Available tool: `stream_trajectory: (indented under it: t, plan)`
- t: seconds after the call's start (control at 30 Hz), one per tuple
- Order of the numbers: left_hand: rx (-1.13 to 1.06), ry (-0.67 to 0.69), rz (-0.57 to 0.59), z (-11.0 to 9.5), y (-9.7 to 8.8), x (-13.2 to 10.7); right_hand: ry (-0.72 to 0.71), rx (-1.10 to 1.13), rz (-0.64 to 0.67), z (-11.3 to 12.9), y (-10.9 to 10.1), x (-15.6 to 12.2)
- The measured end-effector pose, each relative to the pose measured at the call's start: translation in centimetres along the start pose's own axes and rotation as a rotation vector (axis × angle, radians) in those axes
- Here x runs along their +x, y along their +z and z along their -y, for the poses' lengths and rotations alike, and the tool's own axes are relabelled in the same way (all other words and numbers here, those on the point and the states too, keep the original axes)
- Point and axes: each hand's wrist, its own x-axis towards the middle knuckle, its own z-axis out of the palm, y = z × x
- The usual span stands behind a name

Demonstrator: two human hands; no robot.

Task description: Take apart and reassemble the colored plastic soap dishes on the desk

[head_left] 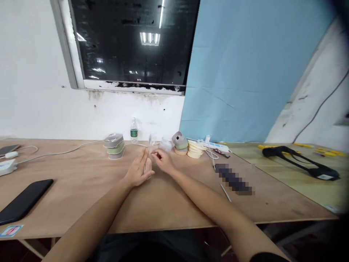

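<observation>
The left hand (138,170) and right hand (163,161) hover apart over the plywood table (81,174), their fingertips just beside each other. The left stands on edge with its fingers up, and the right's fingers curl inward. A small translucent object (148,168) shows at the left hand's fingers, but whether either hand grips it cannot be told. A clear plastic cup (153,141) stands at 12 o'clock, just beyond the hands, with a clear container (165,145) at 1 o'clock. Farther out are a gray-and-green stack (179,143) at 2 o'clock, a water bottle (133,130) at 11 o'clock, and a black phone (24,201) at 9 o'clock.
</observation>
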Motion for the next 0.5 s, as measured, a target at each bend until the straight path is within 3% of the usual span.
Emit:
stream_trajectory:
  t: [0.1, 0.27, 0.5]
  plan:
    - [0.07, -0.065, 0.039, 0.6, 0.6, -0.2, 0.053, -0.155, -0.013, -2.7, -2.1, 2.4]
    - [0.16, -0.159, 0.136, 1.1, 1.3, -0.4, 0.187, -0.507, 0.14, -7.5, -5.7, 5.3]
    - [0.187, -0.157, 0.185, 1.2, 1.3, -0.2, 0.364, -0.752, 0.251, -9.9, -6.3, 6.5]
